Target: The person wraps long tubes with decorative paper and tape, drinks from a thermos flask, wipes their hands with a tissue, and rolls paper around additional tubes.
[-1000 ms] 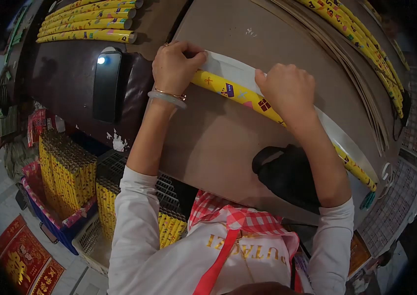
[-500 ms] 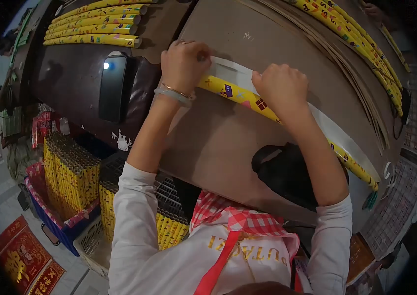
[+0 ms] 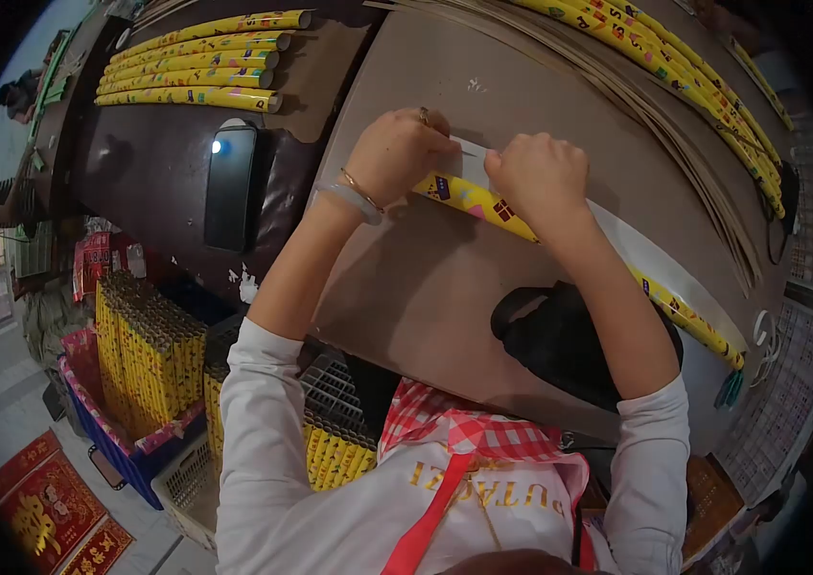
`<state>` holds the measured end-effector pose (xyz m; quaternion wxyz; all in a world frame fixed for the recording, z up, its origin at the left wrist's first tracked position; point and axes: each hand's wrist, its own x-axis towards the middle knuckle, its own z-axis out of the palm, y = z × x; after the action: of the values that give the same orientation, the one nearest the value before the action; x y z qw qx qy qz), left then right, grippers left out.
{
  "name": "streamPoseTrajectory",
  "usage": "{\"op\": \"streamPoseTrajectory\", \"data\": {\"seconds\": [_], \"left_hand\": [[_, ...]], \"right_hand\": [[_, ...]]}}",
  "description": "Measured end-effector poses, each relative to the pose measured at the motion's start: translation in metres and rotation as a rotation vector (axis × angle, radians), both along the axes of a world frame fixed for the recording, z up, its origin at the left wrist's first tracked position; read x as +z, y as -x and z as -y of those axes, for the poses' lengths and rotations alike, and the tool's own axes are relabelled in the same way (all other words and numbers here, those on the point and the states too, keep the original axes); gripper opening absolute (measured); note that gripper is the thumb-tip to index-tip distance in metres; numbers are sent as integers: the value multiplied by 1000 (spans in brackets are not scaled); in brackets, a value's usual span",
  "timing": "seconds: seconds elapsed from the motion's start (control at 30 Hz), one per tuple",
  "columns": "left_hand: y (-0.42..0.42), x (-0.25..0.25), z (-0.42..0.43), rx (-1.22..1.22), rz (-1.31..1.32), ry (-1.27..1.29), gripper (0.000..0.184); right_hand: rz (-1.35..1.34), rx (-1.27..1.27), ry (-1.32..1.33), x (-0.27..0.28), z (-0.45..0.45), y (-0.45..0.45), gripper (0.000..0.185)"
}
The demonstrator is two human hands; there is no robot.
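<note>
A long sheet of glossy yellow printed paper (image 3: 472, 197) lies across the brown table in front of me, its white back showing along the far side and its near edge curved over like a tube. My left hand (image 3: 397, 153), with a ring and bangles at the wrist, curls its fingers round the paper's left end. Farther along, my right hand (image 3: 539, 177) is closed on the same paper, thumb toward the left hand. Both sets of fingertips are partly hidden. Below the right forearm sits a black cloth item (image 3: 560, 335).
Finished-looking yellow tubes (image 3: 196, 77) lie at the upper left, above a phone (image 3: 230, 187) with its light on. Thin brown strips (image 3: 651, 125) and more yellow rolls (image 3: 704, 96) run along the far right. A blue crate (image 3: 143, 460) of upright tubes stands on the floor.
My left hand has shifted right and slightly down, closer to the right hand. The right hand has moved a little left. The view has turned slightly.
</note>
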<state>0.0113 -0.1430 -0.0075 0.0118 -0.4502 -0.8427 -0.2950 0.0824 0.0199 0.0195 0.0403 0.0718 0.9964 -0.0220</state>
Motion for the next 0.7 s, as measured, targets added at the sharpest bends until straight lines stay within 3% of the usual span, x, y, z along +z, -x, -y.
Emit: {"op": "streamPoseTrajectory", "data": {"seconds": [0.23, 0.3, 0.37, 0.5, 0.6, 0.7], "left_hand": [[-5, 12, -3, -99, -183, 284, 16], [-5, 14, -3, -118, -209, 335, 17], [-4, 16, -3, -141, -227, 329, 23], [2, 16, -7, -258, -408, 409, 16], [6, 25, -12, -377, -480, 632, 15], [10, 28, -14, -456, -528, 742, 26]], "right_hand": [[23, -15, -3, 1, -1, 3, 23], [139, -72, 61, 5, -1, 6, 35], [153, -78, 82, 5, -1, 5, 35], [147, -85, 87, 0, -2, 6, 34], [71, -31, 92, 3, -3, 3, 33], [86, -54, 104, 2, -4, 4, 32]]}}
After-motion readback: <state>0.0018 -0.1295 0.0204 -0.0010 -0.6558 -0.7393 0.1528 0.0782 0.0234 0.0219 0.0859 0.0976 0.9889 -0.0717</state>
